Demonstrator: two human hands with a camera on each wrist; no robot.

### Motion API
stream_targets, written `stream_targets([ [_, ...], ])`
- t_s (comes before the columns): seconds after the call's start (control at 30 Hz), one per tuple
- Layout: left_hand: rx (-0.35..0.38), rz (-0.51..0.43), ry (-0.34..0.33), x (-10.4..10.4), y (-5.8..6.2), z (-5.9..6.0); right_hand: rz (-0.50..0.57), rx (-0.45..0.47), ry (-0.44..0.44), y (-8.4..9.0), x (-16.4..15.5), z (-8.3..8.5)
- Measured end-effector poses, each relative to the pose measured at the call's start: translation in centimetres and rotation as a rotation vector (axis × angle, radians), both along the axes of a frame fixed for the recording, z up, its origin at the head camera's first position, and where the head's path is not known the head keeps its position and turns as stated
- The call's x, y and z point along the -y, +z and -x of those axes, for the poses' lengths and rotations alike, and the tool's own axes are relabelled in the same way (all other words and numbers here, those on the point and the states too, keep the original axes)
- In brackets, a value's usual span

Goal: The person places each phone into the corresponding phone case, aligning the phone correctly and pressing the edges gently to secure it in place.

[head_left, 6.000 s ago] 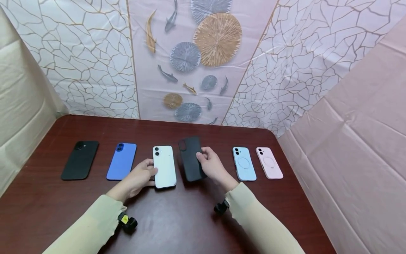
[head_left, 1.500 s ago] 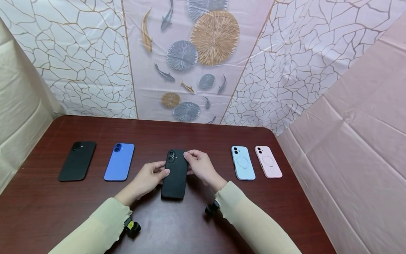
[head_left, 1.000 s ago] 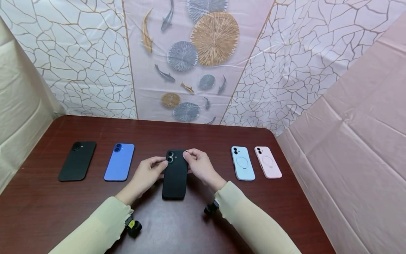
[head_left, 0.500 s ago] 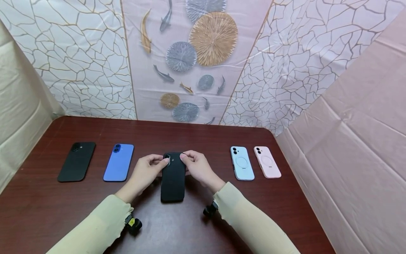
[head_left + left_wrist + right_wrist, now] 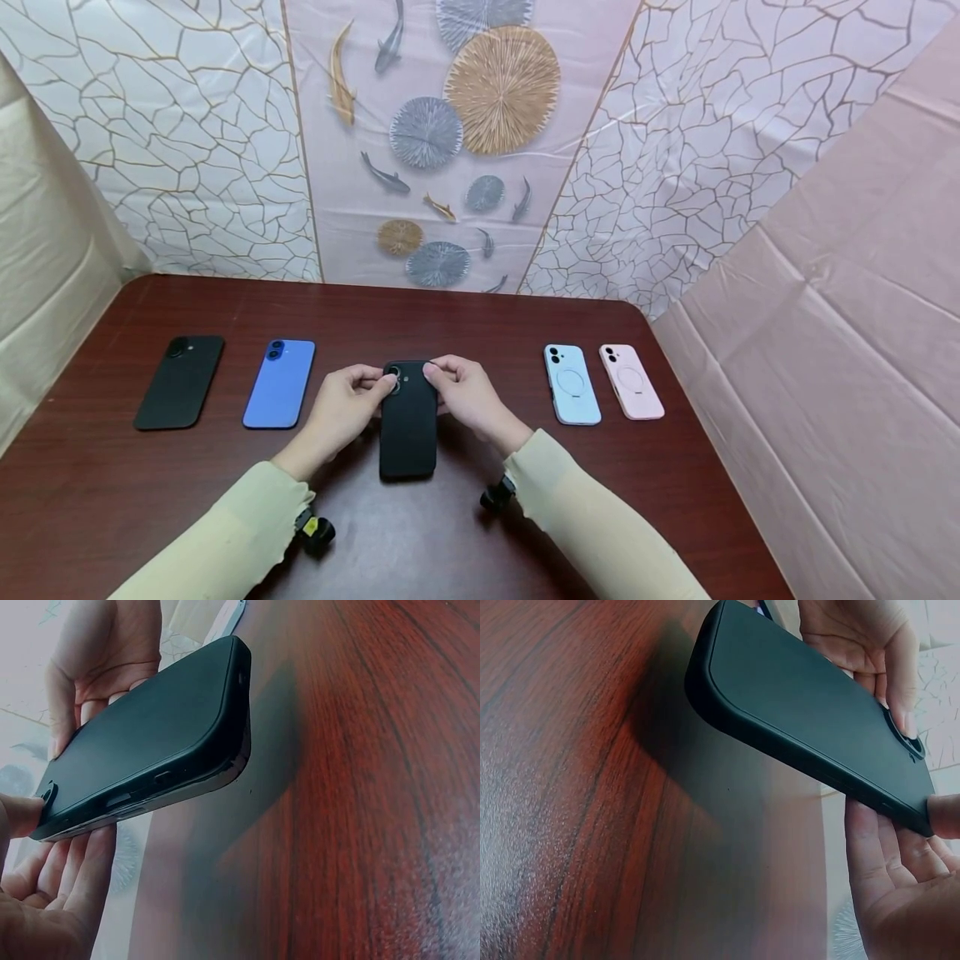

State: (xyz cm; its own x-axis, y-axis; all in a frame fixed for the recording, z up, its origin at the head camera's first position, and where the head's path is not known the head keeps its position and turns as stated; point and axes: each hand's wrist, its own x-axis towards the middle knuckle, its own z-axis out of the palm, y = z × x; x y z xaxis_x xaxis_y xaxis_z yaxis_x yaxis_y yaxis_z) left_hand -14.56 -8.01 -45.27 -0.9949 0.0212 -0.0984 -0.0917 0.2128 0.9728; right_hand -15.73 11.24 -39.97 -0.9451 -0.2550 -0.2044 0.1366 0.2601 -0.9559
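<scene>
A phone in a black case [image 5: 408,425], its back facing up, is held by both hands above the brown table [image 5: 450,542]. My left hand [image 5: 343,408] pinches the upper left corner, with the thumb at the camera ring and fingers underneath. At the upper right corner my right hand [image 5: 472,400] pinches too, thumb on top. The left wrist view shows a pale strip of the phone's edge below the rim of the case [image 5: 165,712] along one side and corner. From the right wrist view, the near side of the case [image 5: 787,697] looks all black.
A black phone [image 5: 178,383] and a blue phone [image 5: 279,385] lie to the left, backs up. On the right lie a light blue phone case [image 5: 573,385] and a pink phone case [image 5: 632,382], each with a ring. Patterned cloth hangs behind the table.
The white phone and the black case were apart six seconds ago; now the case covers the phone. Recently my left thumb has moved up to the camera corner and the phone slightly nearer.
</scene>
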Motion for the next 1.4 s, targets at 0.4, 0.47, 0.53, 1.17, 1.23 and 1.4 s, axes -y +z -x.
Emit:
stream_targets([
  [0.4,-0.010,-0.022,0.018,0.1,0.1,-0.1,0.008,-0.024,-0.010,-2.7,-0.3,1.4],
  [0.47,-0.003,-0.034,0.020,0.0,0.1,-0.1,0.007,-0.028,-0.010,-3.1,-0.4,1.6],
  [0.53,0.004,-0.040,0.021,0.1,0.1,0.0,0.008,-0.030,-0.006,-3.1,-0.4,1.6],
  [1.17,0.123,-0.207,-0.019,0.3,-0.1,0.1,0.030,-0.025,0.040,-3.1,-0.3,1.6],
  [1.23,0.137,-0.220,-0.024,0.3,-0.1,0.1,0.029,-0.017,0.057,-3.0,-0.4,1.6],
  [1.4,0.166,-0.259,-0.018,0.7,0.0,0.3,0.022,0.008,0.108,-3.0,-0.5,1.5],
])
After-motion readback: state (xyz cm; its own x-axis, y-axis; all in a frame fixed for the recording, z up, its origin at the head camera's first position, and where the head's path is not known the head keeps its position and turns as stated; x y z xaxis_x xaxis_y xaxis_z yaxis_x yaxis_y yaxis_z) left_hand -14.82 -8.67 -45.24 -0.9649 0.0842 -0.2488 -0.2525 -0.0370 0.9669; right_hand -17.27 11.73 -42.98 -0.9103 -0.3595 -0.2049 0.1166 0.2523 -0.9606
